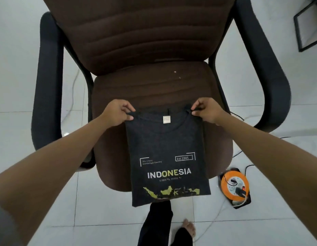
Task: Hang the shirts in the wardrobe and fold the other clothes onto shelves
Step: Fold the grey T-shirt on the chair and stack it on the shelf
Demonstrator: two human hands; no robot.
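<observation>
Both hands, left hand (116, 112) and right hand (206, 110), pinch the folded dark T-shirt (167, 157) by its collar corners at frame centre; its lower edge overhangs the brown chair seat (154, 86) toward bare floor tiles (65, 201).

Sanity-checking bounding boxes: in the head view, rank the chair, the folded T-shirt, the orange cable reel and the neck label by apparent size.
1. chair
2. folded T-shirt, though it is held nearer the camera
3. orange cable reel
4. neck label
</observation>
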